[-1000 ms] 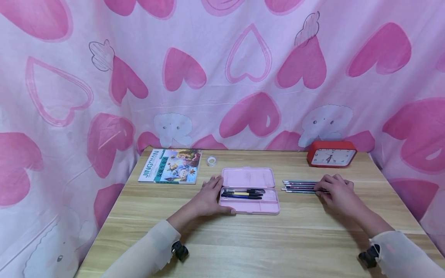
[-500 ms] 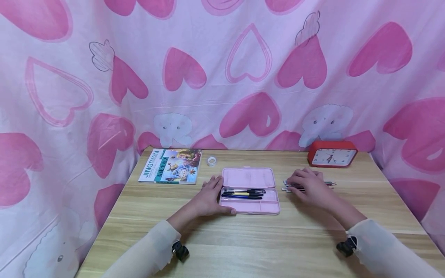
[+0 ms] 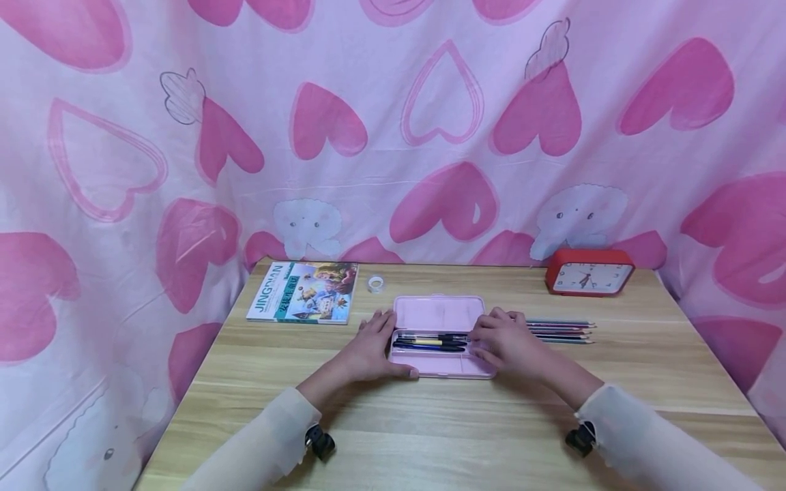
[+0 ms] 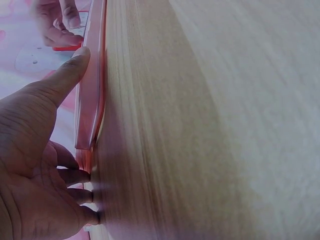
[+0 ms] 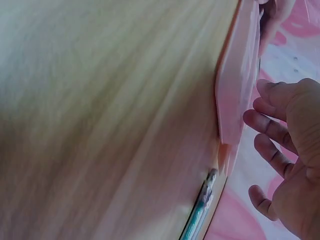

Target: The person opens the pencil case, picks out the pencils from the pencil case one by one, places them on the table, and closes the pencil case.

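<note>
A pink pencil case (image 3: 439, 312) lies with its lid folded back, several pens (image 3: 430, 343) in its rear compartment. My left hand (image 3: 368, 348) holds its left end, the thumb along the front wall and the other fingers at the side, as the left wrist view also shows. Over the right end of the case is my right hand (image 3: 506, 341), fingertips close to the pens' black ends. In the right wrist view its fingers are loosely bent with nothing between them. Several pencils (image 3: 561, 331) lie side by side to the right; my right hand hides their left ends.
A picture-covered book (image 3: 303, 293) lies at the back left, with a small roll of clear tape (image 3: 375, 283) beside it. At the back right stands a red clock (image 3: 591, 272). A pink heart-patterned curtain (image 3: 344, 184) hangs behind the wooden table (image 3: 442, 436).
My right hand has moved left, from the right part of the pencils, across them, to the pencil case's right end. The pencils stay on the table. My left hand has stayed on the case.
</note>
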`<state>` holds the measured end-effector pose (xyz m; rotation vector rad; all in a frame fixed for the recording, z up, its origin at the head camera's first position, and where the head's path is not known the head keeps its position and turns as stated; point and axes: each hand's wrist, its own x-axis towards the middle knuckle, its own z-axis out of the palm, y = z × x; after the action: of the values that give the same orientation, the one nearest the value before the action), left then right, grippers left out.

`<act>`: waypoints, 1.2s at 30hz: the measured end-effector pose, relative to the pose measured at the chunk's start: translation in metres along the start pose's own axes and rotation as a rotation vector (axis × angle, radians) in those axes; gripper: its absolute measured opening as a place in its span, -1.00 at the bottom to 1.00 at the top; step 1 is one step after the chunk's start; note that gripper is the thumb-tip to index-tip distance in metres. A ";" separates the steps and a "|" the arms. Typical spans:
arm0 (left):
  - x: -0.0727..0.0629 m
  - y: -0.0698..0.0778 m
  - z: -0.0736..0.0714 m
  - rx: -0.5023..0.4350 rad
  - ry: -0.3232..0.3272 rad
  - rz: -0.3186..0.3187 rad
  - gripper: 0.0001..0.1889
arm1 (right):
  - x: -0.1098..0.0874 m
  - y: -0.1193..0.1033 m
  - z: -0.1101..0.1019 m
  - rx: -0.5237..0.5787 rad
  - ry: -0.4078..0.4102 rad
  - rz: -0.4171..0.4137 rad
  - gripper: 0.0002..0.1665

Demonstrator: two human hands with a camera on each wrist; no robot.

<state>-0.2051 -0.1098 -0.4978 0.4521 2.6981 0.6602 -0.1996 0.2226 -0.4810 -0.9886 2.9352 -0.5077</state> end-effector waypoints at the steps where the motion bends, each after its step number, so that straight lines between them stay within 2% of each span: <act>1: 0.000 0.000 0.000 0.000 0.002 0.000 0.46 | 0.001 -0.001 0.001 0.007 -0.009 0.001 -0.77; 11: 0.001 0.000 -0.001 0.000 0.000 0.007 0.48 | 0.003 -0.005 0.013 -0.015 -0.069 0.034 -0.80; 27: 0.001 -0.001 0.000 0.005 0.003 0.008 0.49 | 0.007 -0.009 0.015 0.022 -0.085 0.110 -0.84; 36: 0.001 -0.001 0.000 -0.001 0.001 0.007 0.48 | 0.009 -0.011 0.017 0.036 -0.098 0.115 -0.83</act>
<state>-0.2062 -0.1101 -0.4984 0.4608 2.6980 0.6640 -0.1986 0.2041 -0.4935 -0.8101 2.8641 -0.4909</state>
